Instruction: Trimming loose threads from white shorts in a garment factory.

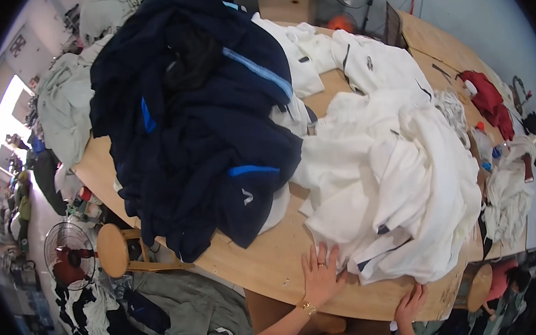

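A large heap of white garments (400,169) with small dark trim lies in front of me on the wooden table (257,266). My left hand (322,278), with a ring and a gold-coloured bracelet, rests flat on the tabletop, its fingers apart and their tips by the lower left edge of the white heap. At the table's near edge, my right hand (411,304) lies with its fingers stretched toward the bottom of the same heap; nothing shows in it. To the left rises a tall pile of navy garments (196,129) with blue stripes.
A round wooden stool (112,250) and a standing fan (70,255) are left of the table. Grey and dark cloth (191,306) covers the floor below. A red garment (488,103) lies at the right. Another person (507,281) is at the lower right.
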The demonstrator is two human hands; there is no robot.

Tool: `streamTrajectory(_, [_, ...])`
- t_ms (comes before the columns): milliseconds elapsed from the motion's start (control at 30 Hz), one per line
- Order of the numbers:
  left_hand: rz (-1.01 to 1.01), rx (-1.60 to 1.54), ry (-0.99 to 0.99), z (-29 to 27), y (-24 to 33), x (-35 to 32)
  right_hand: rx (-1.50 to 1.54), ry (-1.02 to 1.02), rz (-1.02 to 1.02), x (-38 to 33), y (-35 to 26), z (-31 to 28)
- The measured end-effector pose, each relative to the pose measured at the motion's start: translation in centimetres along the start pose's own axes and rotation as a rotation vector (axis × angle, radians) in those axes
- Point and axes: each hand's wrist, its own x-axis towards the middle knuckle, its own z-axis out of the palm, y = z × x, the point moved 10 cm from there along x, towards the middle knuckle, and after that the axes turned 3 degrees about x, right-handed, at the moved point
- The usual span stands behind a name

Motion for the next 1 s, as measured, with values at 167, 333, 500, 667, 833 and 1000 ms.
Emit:
streamTrajectory(167, [0.015, 0.080, -0.070, 0.6, 0.4, -0.3, -0.005, -0.046, 0.015, -0.5, -0.1, 0.0])
streamTrajectory(333, [0.030, 0.220, -0.165, 1.5, 0.5, -0.3, -0.002, -0.039, 0.025, -0.7, -0.5, 0.2])
streamTrajectory(500, [0.050, 0.242, -0.190, 1.3, 1.3, 0.0, 0.042, 0.067, 0.023, -0.7, -0.4, -1.2])
streamTrajectory(667, [0.076, 0.207, -0.093, 1.2, 1.2, 0.0, 0.071, 0.143, -0.005, -0.1, -1.1, -1.6])
streamTrajectory(833, [0.102, 0.183, -0.033, 1.0, 1.7, -0.6, 0.096, 0.183, -0.038, -1.0, -0.4, -1.8])
streamTrajectory(1000, [0.112, 0.161, 0.039, 0.4, 1.3, -0.9, 0.081, 0.196, -0.035, -1.2, -0.5, -1.3])
